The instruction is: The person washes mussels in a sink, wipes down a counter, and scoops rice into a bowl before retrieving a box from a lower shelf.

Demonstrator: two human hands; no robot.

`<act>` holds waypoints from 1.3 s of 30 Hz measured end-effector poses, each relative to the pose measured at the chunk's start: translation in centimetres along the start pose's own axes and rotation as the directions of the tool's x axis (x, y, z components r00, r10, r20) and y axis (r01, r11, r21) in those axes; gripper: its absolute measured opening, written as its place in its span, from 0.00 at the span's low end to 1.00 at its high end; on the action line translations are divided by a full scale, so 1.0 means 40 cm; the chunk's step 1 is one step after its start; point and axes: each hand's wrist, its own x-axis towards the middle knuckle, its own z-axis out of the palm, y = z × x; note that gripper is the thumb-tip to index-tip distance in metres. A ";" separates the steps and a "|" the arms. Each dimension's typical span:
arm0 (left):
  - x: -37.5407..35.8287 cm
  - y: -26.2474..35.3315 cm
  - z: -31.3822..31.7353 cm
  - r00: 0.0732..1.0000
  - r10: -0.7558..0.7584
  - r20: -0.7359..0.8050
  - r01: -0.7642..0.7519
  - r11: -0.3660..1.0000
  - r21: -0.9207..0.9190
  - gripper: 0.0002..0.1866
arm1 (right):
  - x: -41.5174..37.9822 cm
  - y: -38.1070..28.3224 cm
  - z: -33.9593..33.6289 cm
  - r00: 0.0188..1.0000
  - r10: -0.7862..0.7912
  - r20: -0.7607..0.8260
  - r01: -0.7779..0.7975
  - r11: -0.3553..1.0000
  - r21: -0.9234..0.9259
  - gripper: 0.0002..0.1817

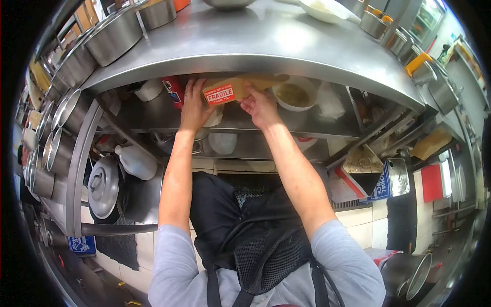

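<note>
A brown cardboard box (pixel 226 83) with a red and white "FRAGILE" label (pixel 220 95) is held just under the front edge of the steel counter. My left hand (pixel 194 106) grips its left end, with some fingers hidden behind it. At the box's right part, my right hand (pixel 261 106) has its thumb and fingers closed on the lower edge. Just right of that hand stands a white bowl (pixel 295 94) with a yellowish-green content. A red container (pixel 173 92) is close to the left hand's left side.
Steel counter (pixel 240 38) overhangs the shelf (pixel 317 123). Steel pots (pixel 113 38) line its left side. A white plastic jug (pixel 137 161) and a lidded pot (pixel 104 187) sit lower left. An open carton (pixel 353 181) stands lower right. A plastic bag (pixel 330 102) lies beside the bowl.
</note>
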 end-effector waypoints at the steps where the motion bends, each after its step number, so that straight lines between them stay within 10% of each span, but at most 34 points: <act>1: 0.002 0.000 0.004 1.000 -0.016 0.005 0.016 1.000 -0.007 0.46 | 0.010 0.006 -0.007 1.000 0.002 0.006 -0.002 1.000 0.002 0.23; 9: 0.010 0.013 0.016 0.999 0.027 -0.022 -0.028 0.999 -0.034 0.45 | 0.042 0.053 -0.067 0.996 0.003 0.091 -0.026 0.967 0.255 0.17; 12: 0.013 0.062 -0.006 0.969 -0.181 0.168 0.194 0.979 -0.061 0.52 | 0.009 0.021 -0.035 0.982 -0.036 0.187 -0.026 0.947 0.321 0.17; 23: 0.011 0.024 -0.017 0.940 -0.088 0.329 0.267 0.790 -0.552 0.39 | 0.000 0.038 -0.033 0.991 -0.098 0.097 0.066 0.956 0.286 0.19; 29: 0.007 0.022 -0.034 0.907 -0.145 0.395 0.296 0.887 -0.354 0.42 | 0.017 0.049 -0.034 0.984 -0.174 0.048 0.155 0.950 0.271 0.17; 39: 0.037 0.139 -0.053 0.994 -0.104 0.043 0.112 0.938 -0.327 0.41 | -0.036 -0.044 0.056 0.940 -0.288 0.181 0.305 0.950 -0.068 0.15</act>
